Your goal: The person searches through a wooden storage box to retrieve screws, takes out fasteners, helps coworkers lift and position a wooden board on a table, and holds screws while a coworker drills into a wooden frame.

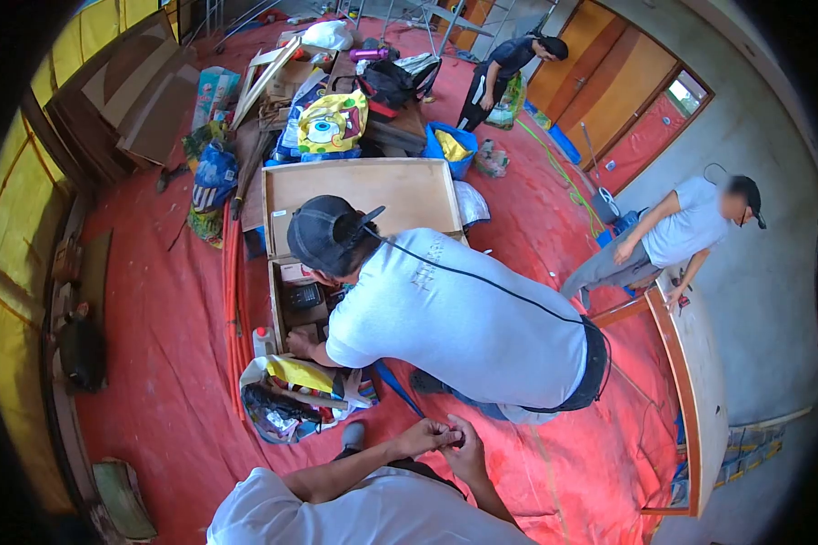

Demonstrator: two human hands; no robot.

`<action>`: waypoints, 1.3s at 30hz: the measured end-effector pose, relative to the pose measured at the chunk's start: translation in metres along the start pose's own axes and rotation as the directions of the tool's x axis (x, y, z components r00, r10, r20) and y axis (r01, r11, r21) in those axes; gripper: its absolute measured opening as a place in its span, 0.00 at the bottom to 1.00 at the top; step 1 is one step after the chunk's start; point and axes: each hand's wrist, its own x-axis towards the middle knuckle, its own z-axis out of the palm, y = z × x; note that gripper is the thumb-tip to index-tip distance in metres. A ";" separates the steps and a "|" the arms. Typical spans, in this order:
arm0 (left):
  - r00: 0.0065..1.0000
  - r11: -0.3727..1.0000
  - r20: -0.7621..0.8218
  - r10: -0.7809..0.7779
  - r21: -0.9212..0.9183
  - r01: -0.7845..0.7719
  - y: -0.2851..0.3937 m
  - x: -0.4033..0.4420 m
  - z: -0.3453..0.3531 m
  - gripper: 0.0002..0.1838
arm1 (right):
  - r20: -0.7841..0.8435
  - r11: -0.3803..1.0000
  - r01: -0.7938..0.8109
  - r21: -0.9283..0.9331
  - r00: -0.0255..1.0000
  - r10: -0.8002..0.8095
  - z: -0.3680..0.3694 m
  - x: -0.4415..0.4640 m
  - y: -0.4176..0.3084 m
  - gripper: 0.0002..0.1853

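At 6 o'clock, your L hand (424,439) + R hand (467,451) meet, fingers pinched on small dark item (458,440), L's 3 o'clock; long axis unclear.

I have both forearms (359,470) angled inward — left hand (424,439) and right hand (466,449) meeting in front of my torso (364,513), fingers curled close together.
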 end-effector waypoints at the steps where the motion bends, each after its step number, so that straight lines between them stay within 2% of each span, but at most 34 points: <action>1: 1.000 1.000 -0.003 0.007 0.015 -0.007 0.001 -0.001 0.000 0.22 | -0.013 1.000 0.011 -0.005 1.000 -0.011 0.001 0.001 0.001 0.30; 5: 0.996 0.996 -0.020 0.083 -0.014 -0.084 0.003 -0.002 0.002 0.22 | 0.010 1.000 0.001 -0.021 1.000 0.000 0.001 0.002 -0.001 0.31; 8: 0.998 0.999 -0.045 0.034 0.012 -0.034 -0.001 -0.001 0.000 0.21 | 0.020 0.998 0.027 -0.049 0.999 -0.026 -0.001 0.003 -0.006 0.31; 11: 0.997 0.998 -0.051 0.060 -0.009 -0.061 -0.002 0.000 0.001 0.21 | 0.050 0.999 -0.027 -0.036 0.998 0.029 -0.003 0.003 -0.013 0.32; 17: 0.995 0.994 -0.057 0.084 -0.072 -0.088 -0.008 0.003 0.002 0.20 | 0.000 1.000 0.012 -0.019 1.000 -0.012 -0.003 0.005 -0.015 0.31; 20: 0.998 0.997 -0.060 0.019 -0.077 -0.023 -0.004 0.000 0.001 0.20 | 0.063 0.998 -0.063 0.025 0.996 0.061 -0.004 0.005 -0.019 0.32; 26: 1.000 0.997 -0.025 0.008 -0.070 -0.010 -0.018 0.003 -0.005 0.20 | 0.030 0.999 -0.046 -0.019 0.998 0.046 -0.001 0.004 -0.024 0.33; 32: 0.999 0.998 -0.036 -0.013 -0.057 0.011 -0.016 0.002 -0.004 0.19 | 0.089 0.998 -0.039 -0.039 0.995 0.042 -0.006 0.008 -0.027 0.34; 35: 0.999 0.998 0.009 0.041 0.048 -0.041 -0.014 0.000 -0.006 0.19 | 0.130 0.995 -0.101 0.009 0.987 0.099 -0.007 0.006 -0.035 0.32; 38: 0.998 0.991 0.014 0.066 0.115 -0.067 -0.001 -0.008 -0.006 0.20 | 0.082 0.996 0.024 -0.087 0.996 -0.017 0.000 0.001 -0.021 0.33; 39: 0.998 0.992 0.016 0.067 0.107 -0.069 0.005 -0.011 -0.005 0.20 | 0.079 0.997 0.003 -0.080 0.997 0.003 0.001 0.000 -0.020 0.33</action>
